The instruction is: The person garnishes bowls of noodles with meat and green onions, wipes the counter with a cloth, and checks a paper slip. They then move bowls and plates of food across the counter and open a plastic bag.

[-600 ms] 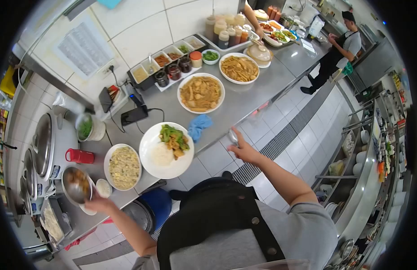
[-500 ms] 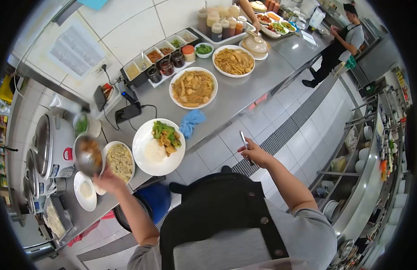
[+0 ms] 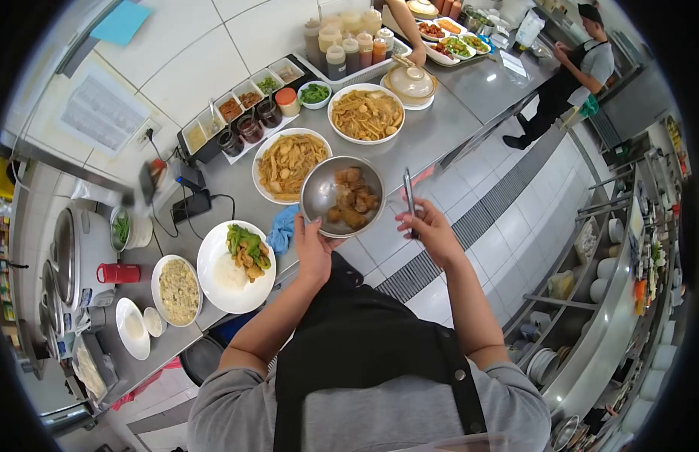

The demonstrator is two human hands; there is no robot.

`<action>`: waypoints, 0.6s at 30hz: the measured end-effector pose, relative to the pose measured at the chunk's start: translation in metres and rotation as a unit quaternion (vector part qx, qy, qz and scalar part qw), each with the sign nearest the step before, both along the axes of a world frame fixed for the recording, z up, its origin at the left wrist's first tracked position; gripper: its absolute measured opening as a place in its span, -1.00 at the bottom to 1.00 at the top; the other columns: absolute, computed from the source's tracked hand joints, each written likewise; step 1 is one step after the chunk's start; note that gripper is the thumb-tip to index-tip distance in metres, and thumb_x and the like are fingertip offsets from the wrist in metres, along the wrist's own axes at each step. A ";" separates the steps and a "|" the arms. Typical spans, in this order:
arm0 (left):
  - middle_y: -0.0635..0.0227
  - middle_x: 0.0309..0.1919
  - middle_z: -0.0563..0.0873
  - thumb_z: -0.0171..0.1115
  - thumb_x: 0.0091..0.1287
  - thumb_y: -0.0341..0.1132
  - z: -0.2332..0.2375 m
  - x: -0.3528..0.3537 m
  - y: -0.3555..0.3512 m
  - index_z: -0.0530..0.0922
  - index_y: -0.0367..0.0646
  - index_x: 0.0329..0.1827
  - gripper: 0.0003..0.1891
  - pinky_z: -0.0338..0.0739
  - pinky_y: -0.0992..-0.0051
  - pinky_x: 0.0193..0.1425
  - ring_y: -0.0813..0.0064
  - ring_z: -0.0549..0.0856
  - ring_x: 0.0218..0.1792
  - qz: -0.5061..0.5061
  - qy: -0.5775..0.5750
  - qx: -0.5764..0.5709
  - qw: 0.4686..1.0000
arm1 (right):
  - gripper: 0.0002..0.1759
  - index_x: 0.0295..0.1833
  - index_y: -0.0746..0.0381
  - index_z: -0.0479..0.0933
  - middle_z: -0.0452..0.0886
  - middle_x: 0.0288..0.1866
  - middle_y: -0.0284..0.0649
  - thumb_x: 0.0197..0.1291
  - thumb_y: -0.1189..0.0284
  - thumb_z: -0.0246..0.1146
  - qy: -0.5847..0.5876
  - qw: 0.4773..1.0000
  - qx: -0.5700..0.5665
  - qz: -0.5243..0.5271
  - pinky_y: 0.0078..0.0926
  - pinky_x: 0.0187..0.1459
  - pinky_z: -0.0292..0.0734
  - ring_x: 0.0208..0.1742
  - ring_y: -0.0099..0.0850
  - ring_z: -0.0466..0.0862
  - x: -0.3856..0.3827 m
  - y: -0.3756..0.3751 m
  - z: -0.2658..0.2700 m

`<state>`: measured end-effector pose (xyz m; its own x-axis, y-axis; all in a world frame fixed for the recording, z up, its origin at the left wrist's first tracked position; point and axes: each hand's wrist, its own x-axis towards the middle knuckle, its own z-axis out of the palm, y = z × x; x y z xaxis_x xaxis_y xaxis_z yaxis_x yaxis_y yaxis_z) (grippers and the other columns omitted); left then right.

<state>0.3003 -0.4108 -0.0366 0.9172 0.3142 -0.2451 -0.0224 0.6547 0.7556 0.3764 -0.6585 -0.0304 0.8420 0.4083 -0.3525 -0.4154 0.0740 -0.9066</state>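
My left hand (image 3: 314, 252) grips the rim of a round metal bowl (image 3: 316, 197), which holds browned food pieces (image 3: 354, 200). My right hand (image 3: 431, 232) is closed around a metal utensil (image 3: 409, 192) held upright, just right of the bowl; its type is unclear. Behind the bowl is a white plate of noodle-like food (image 3: 290, 164). At the left, a white plate (image 3: 217, 290) bears rice (image 3: 230, 273) and greens with browned pieces (image 3: 248, 252). A blue cloth (image 3: 282, 230) lies between that plate and the bowl.
Another noodle plate (image 3: 367, 114) and a lidded pot (image 3: 411, 81) stand farther back, near another person's arm (image 3: 406, 30). Squeeze bottles (image 3: 336, 60) and condiment trays (image 3: 230, 109) line the wall. A person (image 3: 575, 75) stands at the far right; shelves (image 3: 568, 301) are at right.
My left hand has brought the metal bowl from the far left to in front of me. My right hand still holds the utensil, now nearer the bowl. The camera view has shifted.
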 end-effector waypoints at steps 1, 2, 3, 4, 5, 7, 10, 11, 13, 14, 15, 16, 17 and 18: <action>0.10 0.15 0.56 0.00 0.42 -0.37 -0.005 0.006 -0.001 0.16 -0.08 0.34 -0.55 0.80 0.19 -0.08 0.23 0.73 0.03 -0.003 0.001 0.002 1.000 | -0.43 0.40 0.30 0.32 0.64 0.00 -0.26 0.33 0.49 0.30 -0.004 1.000 -0.015 -0.020 -0.60 -0.08 0.47 -0.09 -0.54 0.64 0.010 0.003 0.006; 0.10 0.14 0.57 0.00 0.41 -0.39 -0.010 0.011 0.000 0.15 -0.08 0.36 -0.53 0.81 0.21 -0.10 0.24 0.74 0.01 -0.005 0.003 0.001 1.000 | -0.43 0.39 0.24 0.37 0.63 -0.12 -0.33 0.30 0.48 0.33 -0.061 0.997 -0.040 -0.033 -0.60 -0.14 0.45 -0.16 -0.57 0.59 0.022 0.005 0.008; 0.10 0.14 0.57 0.01 0.41 -0.41 -0.014 0.014 0.003 0.14 -0.08 0.37 -0.52 0.81 0.22 -0.11 0.24 0.74 0.01 0.000 0.012 -0.001 1.000 | -0.45 0.37 0.24 0.39 0.61 -0.16 -0.35 0.29 0.49 0.34 -0.117 0.990 -0.071 -0.024 -0.60 -0.16 0.44 -0.19 -0.58 0.57 0.034 0.006 0.010; 0.10 0.13 0.57 0.01 0.40 -0.43 -0.017 0.020 0.008 0.14 -0.07 0.38 -0.50 0.81 0.24 -0.12 0.25 0.75 0.00 0.005 0.019 -0.003 1.000 | -0.46 0.36 0.24 0.41 0.60 -0.19 -0.37 0.28 0.50 0.34 -0.174 0.979 -0.102 -0.013 -0.60 -0.18 0.43 -0.23 -0.59 0.54 0.048 0.007 0.016; 0.09 0.13 0.58 0.01 0.39 -0.45 -0.019 0.026 0.013 0.14 -0.07 0.39 -0.49 0.82 0.25 -0.13 0.25 0.75 0.00 0.011 0.025 -0.004 1.000 | -0.47 0.34 0.24 0.43 0.58 -0.23 -0.38 0.27 0.51 0.34 -0.232 0.964 -0.132 -0.002 -0.60 -0.21 0.42 -0.26 -0.60 0.52 0.060 0.009 0.025; 0.10 0.12 0.59 0.02 0.36 -0.47 -0.014 0.037 0.028 0.15 -0.04 0.40 -0.46 0.82 0.27 -0.20 0.25 0.74 0.00 -0.007 0.051 0.023 0.998 | -0.49 0.29 0.24 0.48 0.56 -0.27 -0.29 0.21 0.53 0.36 -0.291 0.926 -0.235 0.055 -0.52 -0.21 0.45 -0.33 -0.49 0.48 0.077 0.021 0.067; 0.09 0.08 0.61 0.05 0.33 -0.51 -0.019 0.049 0.051 0.14 -0.01 0.43 -0.40 0.82 0.30 -0.28 0.26 0.75 -0.03 -0.027 0.075 0.065 0.995 | -0.58 0.17 0.24 0.53 0.57 -0.26 -0.14 0.17 0.54 0.34 -0.413 0.829 -0.356 0.125 -0.32 -0.16 0.55 -0.29 -0.26 0.60 0.102 0.045 0.098; 0.08 0.06 0.61 0.06 0.32 -0.53 -0.020 0.054 0.058 0.13 0.00 0.44 -0.38 0.82 0.31 -0.30 0.26 0.75 -0.04 -0.032 0.079 0.083 0.993 | -0.63 0.11 0.26 0.54 0.58 -0.27 -0.14 0.16 0.54 0.33 -0.473 0.777 -0.389 0.144 -0.31 -0.17 0.56 -0.28 -0.25 0.62 0.110 0.055 0.097; 0.08 -0.01 0.62 0.07 0.30 -0.57 -0.013 0.062 0.064 0.11 0.03 0.47 -0.33 0.82 0.33 -0.28 0.30 0.75 -0.10 -0.020 0.102 0.081 0.991 | -0.74 -0.01 0.30 0.56 0.59 -0.27 -0.13 0.15 0.55 0.29 -0.585 0.657 -0.440 0.178 -0.29 -0.19 0.60 -0.25 -0.22 0.66 0.125 0.073 0.093; 0.08 -0.03 0.63 0.07 0.30 -0.57 -0.010 0.065 0.065 0.11 0.03 0.47 -0.33 0.82 0.33 -0.29 0.30 0.74 -0.11 -0.019 0.115 0.085 0.990 | -0.77 -0.06 0.30 0.56 0.60 -0.28 -0.13 0.13 0.55 0.28 -0.595 0.631 -0.457 0.197 -0.30 -0.21 0.61 -0.25 -0.22 0.67 0.131 0.083 0.087; 0.09 -0.05 0.63 0.07 0.29 -0.58 -0.009 0.068 0.066 0.11 0.02 0.47 -0.33 0.82 0.34 -0.29 0.31 0.74 -0.12 -0.018 0.127 0.089 0.988 | -0.79 -0.11 0.30 0.55 0.60 -0.28 -0.13 0.11 0.55 0.27 -0.606 0.602 -0.474 0.214 -0.32 -0.22 0.62 -0.25 -0.22 0.68 0.138 0.094 0.078; 0.10 -0.04 0.63 0.07 0.28 -0.59 -0.007 0.072 0.066 0.13 0.02 0.45 -0.33 0.82 0.32 -0.27 0.32 0.74 -0.11 -0.010 0.131 0.081 0.988 | -0.82 -0.16 0.30 0.55 0.61 -0.28 -0.13 0.09 0.55 0.26 -0.616 0.573 -0.490 0.228 -0.33 -0.23 0.64 -0.25 -0.22 0.69 0.144 0.104 0.070; 0.12 -0.04 0.63 0.07 0.27 -0.60 -0.007 0.074 0.064 0.15 0.02 0.44 -0.34 0.82 0.29 -0.26 0.33 0.73 -0.10 -0.003 0.136 0.073 0.988 | -0.83 -0.18 0.29 0.54 0.61 -0.29 -0.13 0.07 0.54 0.25 -0.628 0.552 -0.494 0.237 -0.34 -0.24 0.64 -0.24 -0.22 0.70 0.150 0.113 0.066; 0.13 -0.04 0.64 0.07 0.25 -0.61 -0.006 0.076 0.061 0.17 0.01 0.43 -0.34 0.82 0.27 -0.25 0.34 0.73 -0.10 0.005 0.140 0.064 0.988 | -0.84 -0.20 0.28 0.54 0.61 -0.29 -0.13 0.05 0.54 0.25 -0.641 0.531 -0.497 0.245 -0.34 -0.24 0.65 -0.24 -0.23 0.70 0.157 0.121 0.062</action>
